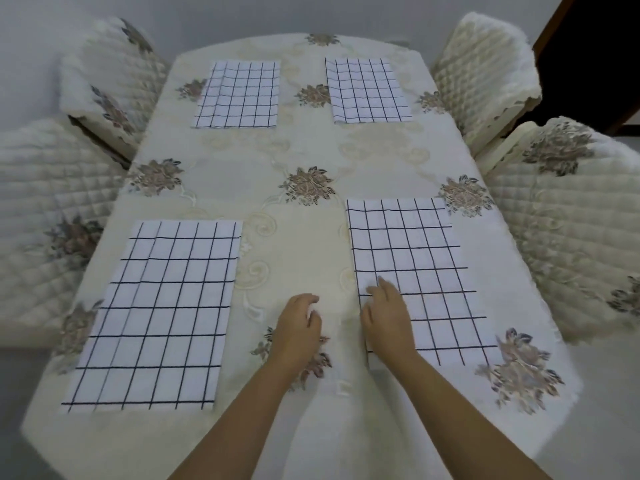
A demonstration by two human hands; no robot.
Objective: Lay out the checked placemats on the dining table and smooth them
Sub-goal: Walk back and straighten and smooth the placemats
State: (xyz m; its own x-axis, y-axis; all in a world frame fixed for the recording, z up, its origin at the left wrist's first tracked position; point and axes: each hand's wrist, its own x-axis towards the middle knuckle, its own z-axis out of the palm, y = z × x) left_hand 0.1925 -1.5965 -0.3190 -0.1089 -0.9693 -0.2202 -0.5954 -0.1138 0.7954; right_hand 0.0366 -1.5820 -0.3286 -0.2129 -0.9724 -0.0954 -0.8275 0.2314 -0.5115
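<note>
Four checked placemats flat on the bench [311,244], two near, two far. Going left to right:

Near left placemat [156,317], at about 9 o'clock from the hands, well apart from both. Long axis running away from the body, toward 12 o'clock, tilted slightly. No obvious wrinkle.

Left hand [298,327], grip empty, fingers loosely curled, resting on bare cloth between the two near mats. Touching neither mat.

Right hand [386,317], grip empty, fingers spread fairly flat, lying on the left edge of the near right placemat [419,271]. Mat stretching from that hand toward 1 to 2 o'clock, long axis again toward 12.

Far left placemat [239,95] and far right placemat [369,90] at 11 and 1 o'clock, out of easy reach, looking flat.

Judged: smoothing of the near right mat in hand, right hand plainly nearer; likely stroke outward toward 3 o'clock.
</note>
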